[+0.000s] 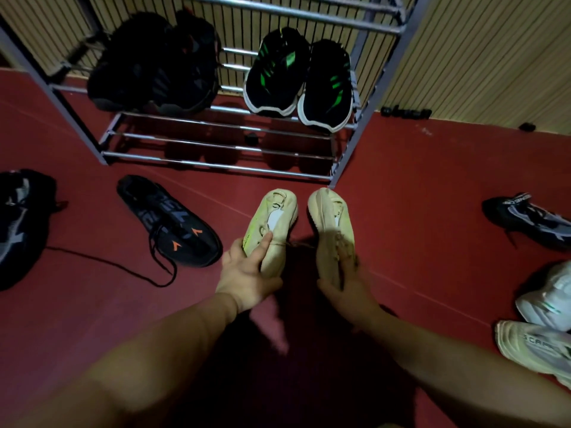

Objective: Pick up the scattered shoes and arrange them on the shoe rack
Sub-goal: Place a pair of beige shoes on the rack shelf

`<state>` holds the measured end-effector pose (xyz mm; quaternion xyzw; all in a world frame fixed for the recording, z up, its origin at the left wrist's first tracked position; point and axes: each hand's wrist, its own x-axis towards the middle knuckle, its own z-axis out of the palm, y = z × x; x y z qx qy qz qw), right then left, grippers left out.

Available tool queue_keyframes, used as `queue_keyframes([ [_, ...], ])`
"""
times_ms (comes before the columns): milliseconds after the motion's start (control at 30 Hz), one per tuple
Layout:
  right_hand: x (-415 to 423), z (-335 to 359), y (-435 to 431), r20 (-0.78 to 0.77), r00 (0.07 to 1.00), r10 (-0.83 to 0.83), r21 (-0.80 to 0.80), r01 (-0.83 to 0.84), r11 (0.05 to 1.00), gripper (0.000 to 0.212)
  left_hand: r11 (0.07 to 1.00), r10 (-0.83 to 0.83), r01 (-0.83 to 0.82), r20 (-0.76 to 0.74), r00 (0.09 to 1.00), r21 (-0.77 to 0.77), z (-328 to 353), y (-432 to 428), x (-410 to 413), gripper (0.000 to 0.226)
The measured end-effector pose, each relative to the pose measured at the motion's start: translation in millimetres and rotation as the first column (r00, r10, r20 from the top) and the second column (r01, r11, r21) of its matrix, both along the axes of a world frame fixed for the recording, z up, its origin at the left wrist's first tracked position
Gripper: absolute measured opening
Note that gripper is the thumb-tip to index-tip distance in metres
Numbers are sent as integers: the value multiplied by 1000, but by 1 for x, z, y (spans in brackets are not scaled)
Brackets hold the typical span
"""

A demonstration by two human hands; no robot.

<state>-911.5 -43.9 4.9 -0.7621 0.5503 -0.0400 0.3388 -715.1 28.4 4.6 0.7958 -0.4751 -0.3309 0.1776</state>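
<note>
Head view: left hand [247, 279] and right hand [346, 291] each gripping one cream shoe [272, 223]; placing on shoe rack [216, 149] probably following.

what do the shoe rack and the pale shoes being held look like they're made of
Shoe rack: likely metal tubing; the bars show bright streaked highlights like chrome, the uprights a duller grey, perhaps painted. Pale shoes: seemingly soft knit or fabric uppers, matte cream, with a wrinkled surface; the soles cannot be judged.

Each hand [247, 274] grips one cream shoe [273, 225].
</note>
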Motion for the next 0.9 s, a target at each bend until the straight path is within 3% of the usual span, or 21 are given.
queue_keyframes([
  [133, 13, 8, -4, -76, 996, 54, -4, -54, 999, 92, 999, 44, -44, 9, 999, -16, 12, 3, 9, 94],
  [333, 37, 18, -16, -51, 999, 2, -26, -4, 1000, 79, 995, 91, -88, 54, 994, -40, 29, -5, 22, 111],
  [433, 47, 24, -27, -53, 999, -2, -99, -3, 995, 92, 994, 96, -91, 80, 992, -56, 32, -14, 32, 109],
  [600, 71, 22, -54, -68, 998, -6, -150, -4, 989, 69, 988, 135, -129, 79, 988, -79, 34, -39, 51, 96],
  [900, 137, 24, -121, -67, 989, -134, -155, 123, 980, 68, 980, 141, -137, 21, 990, -144, 36, -118, 83, 86],
])
